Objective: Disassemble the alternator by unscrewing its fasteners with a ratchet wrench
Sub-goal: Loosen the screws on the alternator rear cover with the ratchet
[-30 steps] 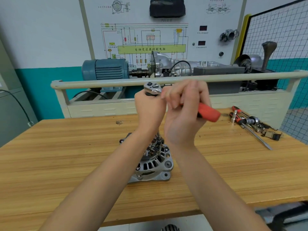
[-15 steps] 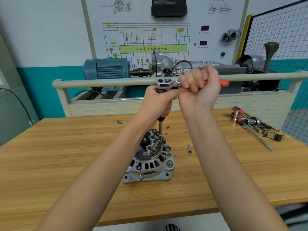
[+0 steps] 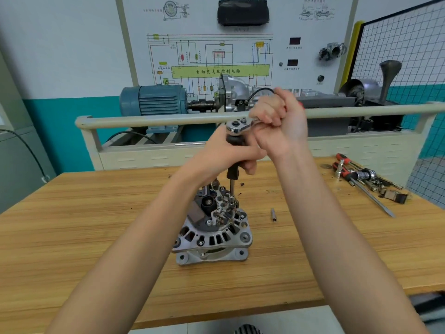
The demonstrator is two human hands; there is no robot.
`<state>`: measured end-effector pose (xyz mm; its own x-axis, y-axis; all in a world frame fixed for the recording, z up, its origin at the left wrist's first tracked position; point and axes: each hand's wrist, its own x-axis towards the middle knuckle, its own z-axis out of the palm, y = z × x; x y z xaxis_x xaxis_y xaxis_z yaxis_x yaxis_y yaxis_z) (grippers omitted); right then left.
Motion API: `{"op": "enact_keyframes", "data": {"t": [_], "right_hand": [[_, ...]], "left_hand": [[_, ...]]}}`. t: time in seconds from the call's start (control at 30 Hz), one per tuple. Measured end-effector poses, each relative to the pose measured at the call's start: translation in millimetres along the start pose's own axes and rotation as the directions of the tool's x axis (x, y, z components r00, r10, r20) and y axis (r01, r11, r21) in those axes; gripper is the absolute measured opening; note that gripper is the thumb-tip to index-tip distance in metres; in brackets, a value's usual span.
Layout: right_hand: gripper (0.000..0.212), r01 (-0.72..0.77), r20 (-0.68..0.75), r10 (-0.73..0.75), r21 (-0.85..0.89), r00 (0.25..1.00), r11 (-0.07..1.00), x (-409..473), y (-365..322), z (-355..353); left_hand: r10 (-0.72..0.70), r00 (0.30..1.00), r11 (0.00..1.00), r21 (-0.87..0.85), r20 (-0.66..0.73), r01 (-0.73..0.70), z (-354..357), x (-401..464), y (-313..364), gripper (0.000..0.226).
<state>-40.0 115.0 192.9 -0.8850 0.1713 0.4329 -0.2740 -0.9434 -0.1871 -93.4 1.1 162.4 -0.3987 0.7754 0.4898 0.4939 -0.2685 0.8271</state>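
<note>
While the ratchet wrench (image 3: 240,125) stands straight up on the alternator (image 3: 212,227), its handle is gripped by right hand (image 3: 279,124) fingers, its shaft by the left hand (image 3: 226,155).

The silver alternator (image 3: 213,233) is sitting upright on the wooden bench, its rear end with exposed terminals facing up. The ratchet wrench (image 3: 237,127) is being held above it, its black extension (image 3: 232,174) standing vertically, tip seated among the alternator's top fasteners.
</note>
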Motion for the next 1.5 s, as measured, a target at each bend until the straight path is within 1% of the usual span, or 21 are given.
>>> {"op": "enact_keyframes", "data": {"t": [0.07,0.13,0.2,0.27,0.37,0.47,0.53,0.57,0.63,0.7,0.77,0.87,0.93,1.0,1.1,1.17,1.27,1.33,1.37,1.43,1.5], "right_hand": [[0.056,-0.174,-0.031,0.178,0.104,0.983,0.979,10,-7,-2],[0.055,-0.208,-0.033,0.214,0.131,0.976,0.969,11,-9,-2],[0.057,-0.078,-0.048,0.084,0.125,0.995,0.989,6,-7,-1],[0.057,0.159,-0.039,-0.158,0.032,0.987,0.987,-8,-2,0],[0.052,0.512,0.085,-0.507,-0.211,0.858,0.832,-38,22,2],[0.036,0.705,0.275,-0.65,-0.305,0.708,0.64,-57,46,-2],[0.034,0.715,0.285,-0.656,-0.314,0.699,0.625,-57,48,-1],[0.038,0.684,0.239,-0.642,-0.306,0.729,0.662,-55,43,0],[0.044,0.579,0.097,-0.576,-0.266,0.812,0.771,-45,27,4],[0.045,0.446,-0.05,-0.465,-0.207,0.884,0.871,-28,10,6],[0.048,0.276,-0.147,-0.291,-0.113,0.946,0.955,-10,-3,6],[0.051,-0.015,-0.148,0.019,0.026,0.989,1.0,11,-14,2],[0.055,-0.119,-0.093,0.123,0.057,0.988,0.991,16,-17,-1],[0.058,-0.064,-0.074,0.068,0.055,0.995,0.996,14,-15,-2],[0.058,0.222,-0.04,-0.223,-0.024,0.974,0.975,-2,-8,-3],[0.051,0.425,0.029,-0.425,-0.15,0.905,0.893,-21,3,-4],[0.036,0.668,0.209,-0.636,-0.294,0.743,0.684,-45,27,-6],[0.03,0.739,0.29,-0.681,-0.324,0.672,0.591,-50,36,-7],[0.031,0.736,0.289,-0.679,-0.327,0.675,0.592,-48,36,-6],[0.037,0.652,0.195,-0.625,-0.301,0.756,0.696,-40,24,-4],[0.048,0.47,0.036,-0.473,-0.198,0.88,0.86,-27,5,-3]], "left_hand": [[-0.042,0.992,0.995,-0.085,0.12,0.052,6,4,2,0.037],[-0.084,0.988,0.985,-0.139,0.133,0.102,13,7,1,0.042],[-0.092,0.996,0.98,-0.173,0.016,0.093,17,7,-3,0.042],[-0.09,0.982,0.98,-0.188,-0.167,0.058,20,7,-6,0.036],[-0.076,0.901,0.989,-0.149,-0.427,0.013,28,9,-10,0.032],[-0.017,0.795,0.997,-0.066,-0.606,-0.03,36,10,-15,0.044],[0.005,0.763,0.999,-0.034,-0.647,-0.035,38,10,-18,0.044],[-0.003,0.768,0.999,-0.03,-0.64,-0.021,38,9,-18,0.042],[-0.038,0.831,0.999,-0.034,-0.555,0.023,33,9,-15,0.035],[-0.05,0.915,0.999,-0.027,-0.399,0.042,23,9,-10,0.026],[-0.03,0.973,1.0,-0.013,-0.229,0.027,13,11,-5,0.018],[-0.046,0.999,0.997,-0.07,0.004,0.046,8,14,-1,0.028],[-0.089,0.994,0.986,-0.134,0.068,0.097,12,16,-2,0.045],[-0.116,0.993,0.984,-0.137,-0.024,0.111,18,17,-6,0.052],[-0.103,0.946,0.991,-0.108,-0.309,0.073,27,19,-10,0.047],[-0.068,0.88,0.997,-0.059,-0.471,0.046,33,22,-11,0.045],[-0.003,0.78,1.0,0.013,-0.626,0.014,41,25,-12,0.046],[0.015,0.764,1.0,0.031,-0.646,0.007,44,25,-13,0.05],[-0.006,0.775,1.0,0.017,-0.632,0.021,42,24,-12,0.05],[-0.06,0.845,0.997,0.002,-0.532,0.073,32,22,-11,0.044],[-0.073,0.947,0.995,0.037,-0.314,0.089,17,18,-7,0.035]]}}
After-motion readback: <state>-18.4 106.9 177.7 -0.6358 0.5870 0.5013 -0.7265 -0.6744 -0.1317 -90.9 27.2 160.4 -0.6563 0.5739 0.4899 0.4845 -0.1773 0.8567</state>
